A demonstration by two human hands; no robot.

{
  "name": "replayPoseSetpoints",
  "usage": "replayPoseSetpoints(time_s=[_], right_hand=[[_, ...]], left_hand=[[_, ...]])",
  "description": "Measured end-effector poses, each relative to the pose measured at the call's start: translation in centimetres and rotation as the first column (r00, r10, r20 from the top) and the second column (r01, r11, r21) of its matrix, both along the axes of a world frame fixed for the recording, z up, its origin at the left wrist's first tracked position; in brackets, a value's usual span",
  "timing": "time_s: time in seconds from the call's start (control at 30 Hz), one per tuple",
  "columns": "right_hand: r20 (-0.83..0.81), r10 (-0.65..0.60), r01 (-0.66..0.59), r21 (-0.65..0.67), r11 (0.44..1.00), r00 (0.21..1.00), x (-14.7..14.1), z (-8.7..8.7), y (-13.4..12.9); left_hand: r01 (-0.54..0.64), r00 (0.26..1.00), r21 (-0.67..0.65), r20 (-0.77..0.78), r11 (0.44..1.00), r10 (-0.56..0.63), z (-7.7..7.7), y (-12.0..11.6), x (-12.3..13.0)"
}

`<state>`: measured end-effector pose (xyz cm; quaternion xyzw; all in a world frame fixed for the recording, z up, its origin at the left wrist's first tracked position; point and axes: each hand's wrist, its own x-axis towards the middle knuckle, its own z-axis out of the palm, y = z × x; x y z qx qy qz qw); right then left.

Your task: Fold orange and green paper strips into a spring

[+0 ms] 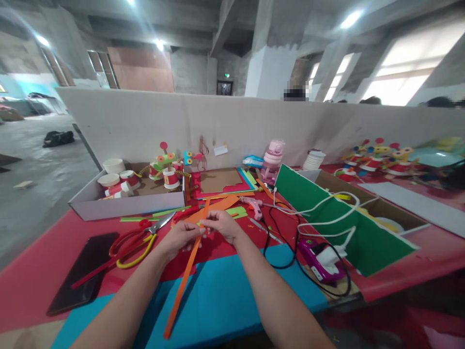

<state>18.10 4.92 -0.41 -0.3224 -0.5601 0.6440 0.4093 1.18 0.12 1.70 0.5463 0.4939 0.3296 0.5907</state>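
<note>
Both hands pinch a long orange paper strip [184, 280] over the middle of the table. My left hand [183, 236] grips it from the left, and my right hand [221, 224] holds it close by at the right, the fingertips nearly meeting. One long end of the strip hangs down toward me over a blue sheet [225, 291]; the short end points away. Whatever lies between the fingertips is partly hidden. Beyond the hands lie orange paper pieces [227, 202] and green strips [238, 212]. Scissors [140, 242] with red and yellow handles rest left of my left hand.
A black phone [82, 271] lies at left. Behind it, a white box [127, 207] holds paper cups and cup figures. A pink glue gun [253, 206], a purple power strip [321, 261] with cables, and a green-sided box [337, 218] stand at right. A white partition [225, 121] runs behind.
</note>
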Motion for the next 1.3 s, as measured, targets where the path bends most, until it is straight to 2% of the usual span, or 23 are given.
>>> replayPoseSetpoints(time_s=[0.1,0.23,0.33,0.43,0.47,0.53,0.6,0.7,0.73,0.8,0.9,0.97,1.03,1.13,1.3], right_hand=[[0.051,0.019,-0.019,0.017,1.0,0.999,-0.5,-0.3,-0.4],[0.082,-0.04,0.037,0.03,0.999,0.996,-0.1,-0.1,-0.1],[0.056,-0.144,0.142,0.034,0.989,0.988,1.0,0.1,0.8],[0.004,-0.333,0.333,0.015,0.943,0.943,2.6,0.0,1.9],[0.002,-0.408,0.408,0.023,0.913,0.913,3.2,-0.1,2.3],[0.087,-0.489,0.476,0.134,0.869,0.868,3.9,-0.5,2.9],[0.262,-0.498,0.405,0.339,0.849,0.826,3.9,-1.0,3.1],[0.512,-0.445,0.102,0.566,0.818,0.735,2.5,-1.8,2.8],[0.572,-0.422,-0.006,0.598,0.801,0.703,1.8,-2.0,2.5],[0.644,-0.425,-0.139,0.637,0.758,0.636,0.6,-2.2,2.0],[0.698,-0.465,-0.215,0.652,0.728,0.545,-0.3,-2.0,1.2],[0.724,-0.476,-0.232,0.641,0.732,0.499,-0.4,-1.7,0.9],[0.739,-0.465,-0.241,0.626,0.742,0.487,-0.3,-1.5,0.7],[0.734,-0.418,-0.207,0.594,0.777,0.536,0.1,-1.4,0.7],[0.573,-0.464,0.136,0.521,0.843,0.676,1.3,-1.3,1.4]], left_hand=[[0.01,0.999,-0.005,-0.035,1.0,-0.011,0.0,-0.1,0.1],[0.046,0.998,0.016,-0.038,0.999,-0.045,-0.4,0.0,0.0],[0.138,0.99,0.001,-0.026,0.99,-0.138,-0.4,-0.1,-0.1],[0.212,0.977,-0.017,-0.02,0.977,-0.213,-0.1,-0.1,-0.5],[0.188,0.982,-0.004,-0.007,0.982,-0.188,0.1,0.0,-0.7],[0.037,0.997,0.056,0.063,0.998,-0.041,0.3,0.5,-1.3],[-0.188,0.97,0.105,0.177,0.976,0.168,0.3,1.1,-2.2],[-0.41,0.874,0.075,0.318,0.909,0.368,0.2,2.0,-3.4],[-0.45,0.846,0.056,0.345,0.891,0.406,0.1,2.2,-3.7],[-0.489,0.817,0.034,0.369,0.872,0.443,0.0,2.3,-4.0],[-0.48,0.826,0.041,0.36,0.877,0.435,-0.1,2.3,-4.0],[-0.455,0.844,0.048,0.343,0.889,0.413,-0.1,2.2,-3.9],[-0.435,0.861,0.055,0.316,0.899,0.398,0.1,2.2,-3.9],[-0.379,0.886,0.08,0.317,0.922,0.337,0.6,1.9,-4.4],[-0.218,0.881,0.122,0.451,0.968,0.142,1.5,1.2,-4.8]])
